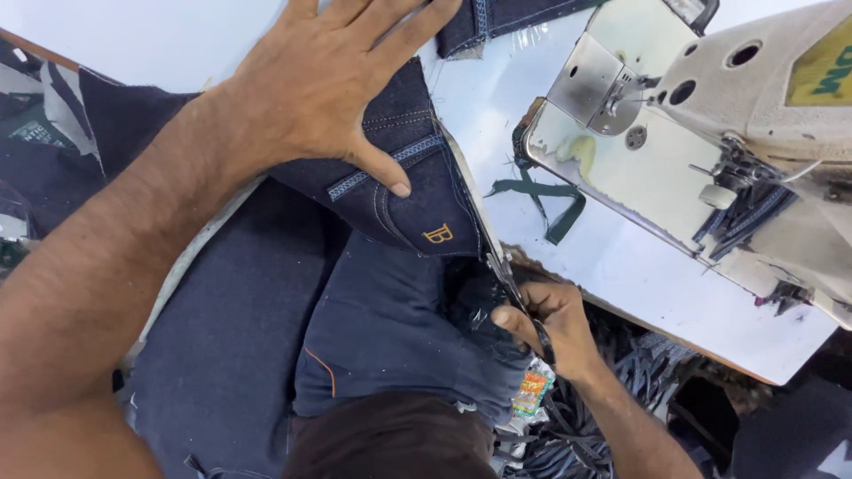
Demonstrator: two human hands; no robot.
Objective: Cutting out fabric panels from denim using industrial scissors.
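Left hand (328, 80) splayed flat on dark denim piece (417, 195), right hand (541, 319) at 5 o'clock gripping scissors (515, 284), sewing machine (710, 133) at 2 o'clock.

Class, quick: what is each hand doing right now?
Left hand: open, pressed flat on the dark denim piece.
Right hand: closed, holding scissors at the denim's edge.

- Two bare hands: left hand (333, 80), right hand (548, 321)
- One pair of scissors (517, 293)
- One sewing machine (710, 133)
- One white tabletop (621, 266)
- One green strap (541, 197)
- Dark denim pieces (390, 168): several, count unclear
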